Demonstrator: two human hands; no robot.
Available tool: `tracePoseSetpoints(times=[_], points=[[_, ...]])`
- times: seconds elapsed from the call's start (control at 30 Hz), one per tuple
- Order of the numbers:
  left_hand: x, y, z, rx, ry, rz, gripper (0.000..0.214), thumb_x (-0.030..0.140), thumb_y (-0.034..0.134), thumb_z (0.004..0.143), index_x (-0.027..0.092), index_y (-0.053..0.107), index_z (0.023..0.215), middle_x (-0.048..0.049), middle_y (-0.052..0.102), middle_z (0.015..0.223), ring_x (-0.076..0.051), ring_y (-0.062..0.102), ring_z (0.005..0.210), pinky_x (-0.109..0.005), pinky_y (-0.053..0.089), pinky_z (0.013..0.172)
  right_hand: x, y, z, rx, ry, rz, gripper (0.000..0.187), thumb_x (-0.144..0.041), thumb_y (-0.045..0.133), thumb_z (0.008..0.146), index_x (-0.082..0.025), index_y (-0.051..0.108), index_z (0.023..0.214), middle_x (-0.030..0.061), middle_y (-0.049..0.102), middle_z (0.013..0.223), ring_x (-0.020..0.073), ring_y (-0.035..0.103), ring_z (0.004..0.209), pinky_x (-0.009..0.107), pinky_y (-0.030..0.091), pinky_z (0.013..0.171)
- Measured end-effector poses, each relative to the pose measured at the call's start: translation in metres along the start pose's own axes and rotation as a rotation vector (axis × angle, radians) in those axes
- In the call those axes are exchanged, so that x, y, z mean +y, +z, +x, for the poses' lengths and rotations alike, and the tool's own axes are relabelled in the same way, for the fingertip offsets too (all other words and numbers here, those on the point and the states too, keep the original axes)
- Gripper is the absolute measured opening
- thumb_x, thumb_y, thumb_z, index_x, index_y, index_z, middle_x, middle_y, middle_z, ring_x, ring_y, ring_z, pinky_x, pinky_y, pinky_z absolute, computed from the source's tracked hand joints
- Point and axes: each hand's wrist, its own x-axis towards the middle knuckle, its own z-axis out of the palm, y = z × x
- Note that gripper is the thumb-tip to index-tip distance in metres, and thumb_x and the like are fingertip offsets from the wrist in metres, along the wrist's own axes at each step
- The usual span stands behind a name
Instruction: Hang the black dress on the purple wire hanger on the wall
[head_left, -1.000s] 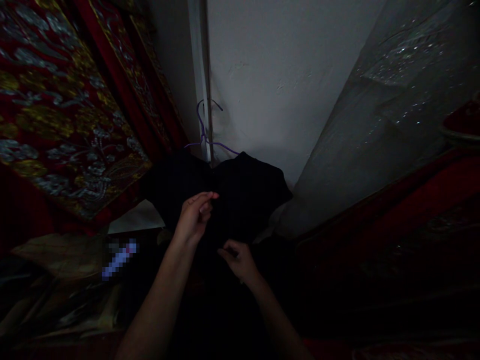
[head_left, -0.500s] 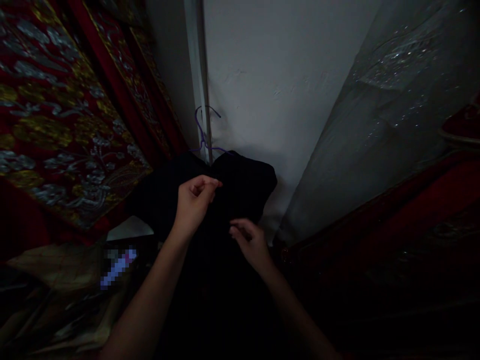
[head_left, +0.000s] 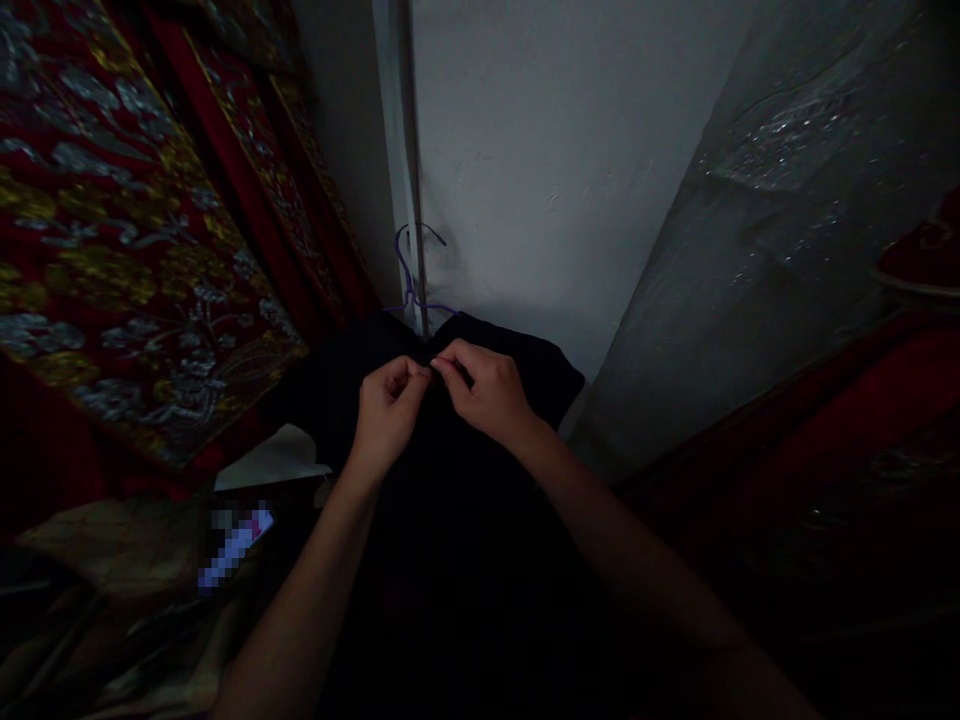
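A black short-sleeved garment point(head_left: 480, 480) hangs from a thin purple hanger point(head_left: 410, 290). My left hand point(head_left: 386, 405) is closed in a pinch at the front of the garment, just under the neckline. Opposite it, my right hand point(head_left: 484, 385) pinches the same spot, with thumb and forefinger together. The fingertips of both hands almost meet. Any small part between them is too dark to make out.
Red cloth point(head_left: 150, 250) with gold and silver embroidery hangs on the left. Behind the hanger are a pale vertical post point(head_left: 401, 130) and a white wall point(head_left: 555, 150). Clear plastic sheeting point(head_left: 750, 230) and more red cloth point(head_left: 847, 410) stand to the right.
My right hand has moved up and left to the neckline and closed beside my left hand. My left hand has barely moved. The garment's right sleeve has spread outward a little.
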Motion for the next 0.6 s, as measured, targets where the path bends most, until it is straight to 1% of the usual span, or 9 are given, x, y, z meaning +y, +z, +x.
tracePoseSetpoints(times=[0.17, 0.23, 0.27, 0.37, 0.47, 0.53, 0.6], points=[[-0.017, 0.007, 0.007, 0.035, -0.151, -0.142, 0.019, 0.034, 0.062, 0.073, 0.017, 0.061, 0.064, 0.008, 0.036, 0.049, -0.007, 0.027, 0.044, -0.022, 0.019, 0.044, 0.004, 0.013, -0.002, 0.131, -0.016, 0.067, 0.019, -0.025, 0.051, 0.097, -0.021, 0.057, 0.079, 0.003, 0.067, 0.075, 0.016, 0.063, 0.071, 0.027, 0.045, 0.069], [-0.027, 0.01, 0.004, 0.021, -0.18, -0.103, 0.019, 0.033, 0.06, 0.072, 0.016, 0.061, 0.062, 0.0072, 0.038, 0.049, -0.007, 0.029, 0.045, -0.021, 0.021, 0.045, 0.001, 0.012, 0.002, 0.19, -0.019, 0.11, 0.02, -0.025, 0.051, 0.097, -0.021, 0.056, 0.078, 0.0015, 0.064, 0.072, 0.015, 0.061, 0.068, 0.027, 0.044, 0.067], [-0.033, 0.011, 0.001, -0.005, -0.195, -0.057, 0.02, 0.033, 0.059, 0.072, 0.016, 0.06, 0.061, 0.0063, 0.041, 0.05, -0.008, 0.033, 0.047, -0.021, 0.023, 0.047, -0.001, 0.009, 0.006, 0.225, -0.016, 0.128, 0.02, -0.025, 0.051, 0.097, -0.021, 0.056, 0.078, 0.0005, 0.062, 0.07, 0.0144, 0.059, 0.066, 0.027, 0.044, 0.067], [-0.058, 0.016, -0.022, -0.129, -0.267, 0.081, 0.022, 0.033, 0.055, 0.073, 0.016, 0.06, 0.06, 0.0028, 0.051, 0.056, -0.01, 0.043, 0.053, -0.022, 0.03, 0.053, -0.008, -0.009, 0.017, 0.346, 0.009, 0.186, 0.021, -0.028, 0.052, 0.097, -0.021, 0.056, 0.078, -0.0024, 0.057, 0.066, 0.0125, 0.055, 0.061, 0.026, 0.043, 0.064], [-0.08, 0.018, -0.051, -0.209, -0.318, 0.123, 0.022, 0.033, 0.057, 0.072, 0.016, 0.06, 0.058, 0.0014, 0.053, 0.055, -0.013, 0.047, 0.055, -0.024, 0.033, 0.055, -0.004, -0.034, 0.023, 0.468, 0.074, 0.245, 0.024, -0.035, 0.055, 0.097, -0.02, 0.058, 0.078, -0.0035, 0.054, 0.064, 0.0116, 0.053, 0.06, 0.025, 0.042, 0.062], [-0.085, 0.015, -0.063, -0.252, -0.335, 0.12, 0.022, 0.033, 0.058, 0.073, 0.016, 0.062, 0.059, 0.0016, 0.052, 0.053, -0.013, 0.047, 0.054, -0.025, 0.034, 0.055, 0.007, -0.052, 0.018, 0.549, 0.158, 0.304, 0.026, -0.039, 0.06, 0.094, -0.02, 0.059, 0.076, -0.0039, 0.053, 0.064, 0.011, 0.052, 0.06, 0.025, 0.041, 0.062], [-0.082, 0.011, -0.063, -0.269, -0.336, 0.114, 0.026, 0.037, 0.058, 0.078, 0.016, 0.062, 0.062, 0.0016, 0.053, 0.054, -0.014, 0.048, 0.055, -0.025, 0.035, 0.056, 0.02, -0.069, 0.006, 0.655, 0.268, 0.445, 0.026, -0.04, 0.066, 0.089, -0.019, 0.06, 0.075, -0.0051, 0.051, 0.062, 0.0096, 0.048, 0.058, 0.023, 0.04, 0.059]])
